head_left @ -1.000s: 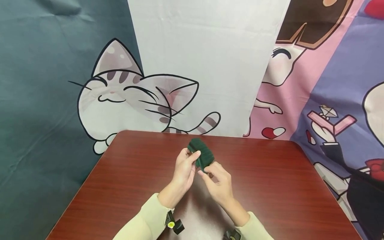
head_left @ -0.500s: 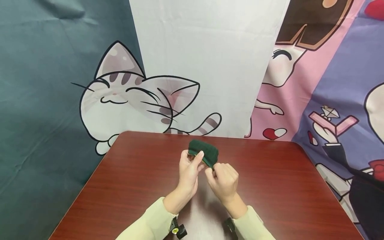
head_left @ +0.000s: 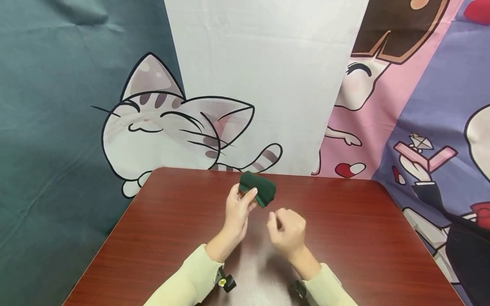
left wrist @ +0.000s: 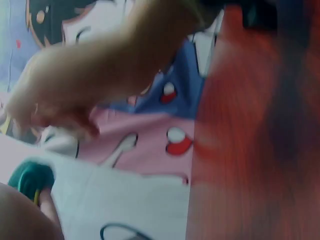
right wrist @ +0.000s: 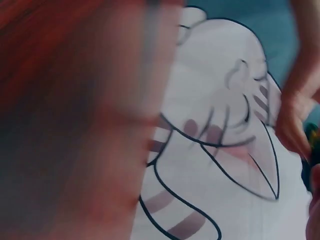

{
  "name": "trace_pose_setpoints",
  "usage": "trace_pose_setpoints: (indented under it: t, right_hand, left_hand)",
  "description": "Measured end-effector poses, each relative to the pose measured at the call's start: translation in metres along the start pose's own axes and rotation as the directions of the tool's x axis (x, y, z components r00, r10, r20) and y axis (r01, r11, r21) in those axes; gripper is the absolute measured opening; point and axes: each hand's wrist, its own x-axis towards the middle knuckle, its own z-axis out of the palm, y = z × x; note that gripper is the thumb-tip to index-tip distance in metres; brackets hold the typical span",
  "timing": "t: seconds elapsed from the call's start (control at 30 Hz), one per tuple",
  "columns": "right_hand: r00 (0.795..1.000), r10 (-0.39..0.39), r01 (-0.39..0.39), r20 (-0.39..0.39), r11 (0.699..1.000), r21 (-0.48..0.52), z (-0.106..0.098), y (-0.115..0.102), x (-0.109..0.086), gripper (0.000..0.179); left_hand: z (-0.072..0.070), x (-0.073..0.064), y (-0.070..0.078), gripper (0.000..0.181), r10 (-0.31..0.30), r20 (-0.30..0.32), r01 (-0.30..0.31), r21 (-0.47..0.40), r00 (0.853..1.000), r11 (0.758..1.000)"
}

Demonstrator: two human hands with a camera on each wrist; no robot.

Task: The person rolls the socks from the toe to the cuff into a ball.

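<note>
A small dark green cloth pouch is raised above the table, and my left hand pinches its near edge between thumb and fingers. In the left wrist view the pouch shows at the lower left with a thin yellow strip by it. My right hand hovers just to the right and nearer, apart from the pouch, with its fingers curled and its thumb raised. Nothing shows in that hand. Blur covers the right hand in the left wrist view. At the right wrist view's edge, most of the pouch is cut off.
The reddish-brown wooden table reaches back to a hanging cloth backdrop with cartoon prints. A small black camera sits at the left wrist, and another black camera sits at the right wrist.
My right hand has come off the pouch's right end, which it was gripping half a second ago, and stands apart. My left hand keeps hold of the pouch, which shifted slightly left and up.
</note>
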Motion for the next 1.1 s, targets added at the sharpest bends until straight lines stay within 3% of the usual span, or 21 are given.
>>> trace_pose_setpoints:
  t: [0.03, 0.07, 0.1, 0.17, 0.23, 0.3, 0.37, 0.43, 0.6, 0.77, 0.87, 1.1]
  right_hand:
    - [0.993, 0.112, -0.114, 0.036, 0.993, 0.040, -0.004, 0.002, 0.002, 0.018]
    - [0.968, 0.238, -0.245, 0.085, 0.965, 0.090, -0.008, 0.004, 0.004, 0.010]
    - [0.921, 0.360, -0.381, 0.152, 0.914, 0.143, -0.012, 0.007, 0.008, 0.004]
    - [0.780, 0.540, -0.614, 0.316, 0.758, 0.220, -0.020, 0.012, 0.016, 0.015]
    - [0.631, 0.602, -0.758, 0.489, 0.614, 0.222, -0.025, 0.016, 0.024, 0.030]
    - [0.511, 0.603, -0.832, 0.613, 0.525, 0.177, -0.028, 0.020, 0.029, 0.037]
    - [0.433, 0.594, -0.869, 0.678, 0.474, 0.139, -0.028, 0.023, 0.031, 0.043]
    - [0.379, 0.595, -0.896, 0.708, 0.426, 0.122, -0.028, 0.026, 0.031, 0.045]
    - [0.272, 0.594, -0.942, 0.757, 0.326, 0.084, -0.027, 0.032, 0.026, 0.049]
    - [0.176, 0.626, -0.962, 0.760, 0.275, -0.004, -0.024, 0.036, 0.018, 0.051]
    - [0.147, 0.642, -0.963, 0.752, 0.266, -0.039, -0.023, 0.038, 0.015, 0.052]
    - [0.126, 0.662, -0.961, 0.739, 0.265, -0.074, -0.021, 0.041, 0.011, 0.054]
  left_hand:
    - [-0.004, 0.003, 0.001, 0.033, -0.023, 0.028, 0.022, 0.039, 0.999, 0.999]
    - [-0.008, 0.006, 0.003, 0.034, -0.043, 0.068, 0.037, 0.083, 0.997, 0.996]
    - [-0.011, 0.008, 0.004, 0.035, -0.063, 0.099, 0.050, 0.132, 0.993, 0.990]
    - [-0.017, 0.012, 0.007, 0.039, -0.097, 0.159, 0.059, 0.224, 0.983, 0.973]
    - [-0.021, 0.015, 0.010, 0.040, -0.125, 0.207, 0.057, 0.307, 0.970, 0.950]
    - [-0.024, 0.016, 0.011, 0.041, -0.152, 0.238, 0.055, 0.372, 0.959, 0.927]
    - [-0.026, 0.018, 0.011, 0.041, -0.175, 0.271, 0.051, 0.412, 0.947, 0.910]
    - [-0.028, 0.019, 0.011, 0.041, -0.198, 0.292, 0.052, 0.442, 0.936, 0.896]
    - [-0.031, 0.021, 0.009, 0.042, -0.270, 0.301, 0.084, 0.511, 0.915, 0.855]
    - [-0.036, 0.025, 0.003, 0.043, -0.326, 0.303, 0.117, 0.545, 0.896, 0.830]
    - [-0.038, 0.027, 0.000, 0.044, -0.339, 0.302, 0.134, 0.538, 0.891, 0.832]
    - [-0.039, 0.031, -0.008, 0.044, -0.357, 0.284, 0.155, 0.547, 0.890, 0.823]
